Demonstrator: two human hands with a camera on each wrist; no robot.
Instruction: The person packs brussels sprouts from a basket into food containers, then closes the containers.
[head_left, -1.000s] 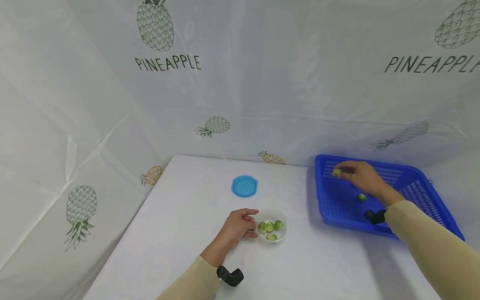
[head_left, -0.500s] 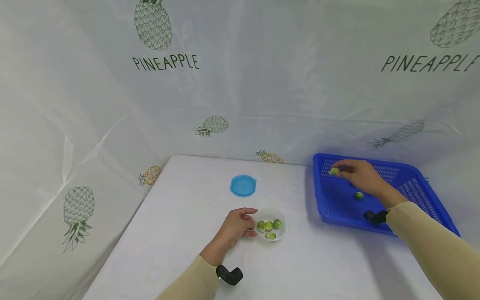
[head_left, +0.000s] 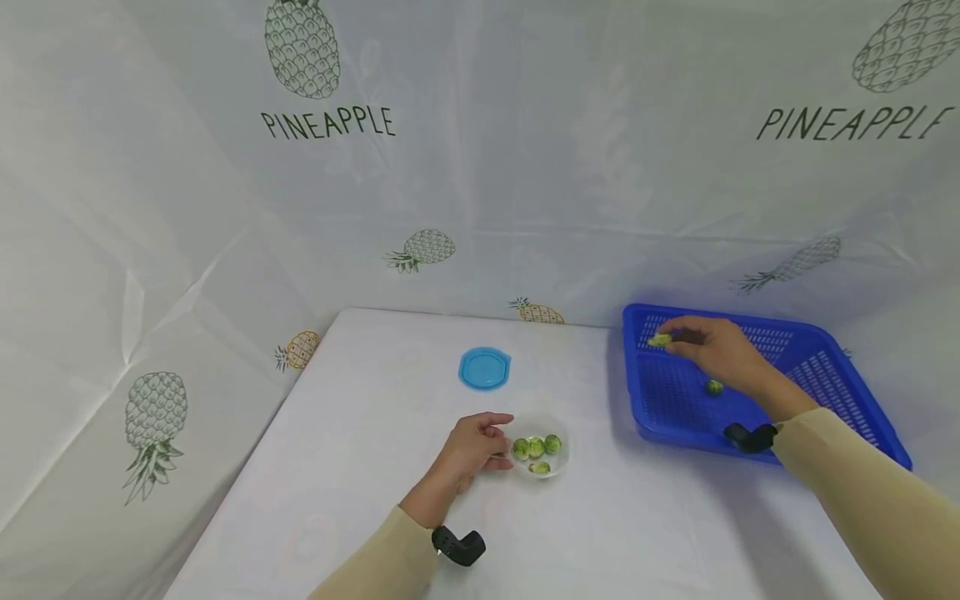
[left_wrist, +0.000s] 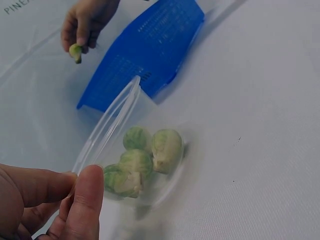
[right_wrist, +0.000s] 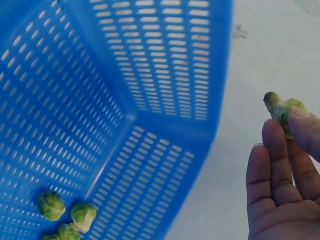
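On the far left a sheet (head_left: pixel 67 250) printed with pineapples runs down behind the white desk (head_left: pixel 360 433), and the whole head view has drifted a little since the earlier frames, so that everything sits slightly further left in it. The left hand (head_left: pixel 476 446), with a black wrist device (head_left: pixel 459 547) at the cuff, pinches the rim of a clear tub (head_left: pixel 558 467) between thumb and fingers, just as a second ago. Beyond the hand a blue lid (head_left: pixel 484 369) lies flat on the desk, unmoved. Four sprouts (head_left: pixel 536 448) lie in the tub, the same number as before: three in a row, one nearer the person. Well apart to the right stands a blue basket (head_left: pixel 663 400). The right hand (head_left: pixel 716 348) appears over its far left part from the head, though outside its outline from the right wrist; its height is hard to tell. Thumb and fingertips pinch another sprout (head_left: pixel 660 340), which now looks turned and juts further left than earlier. Below that hand, a sprout (head_left: pixel 714 387) shows in the basket, still in place; the right wrist view shows three there, one partly cut off.
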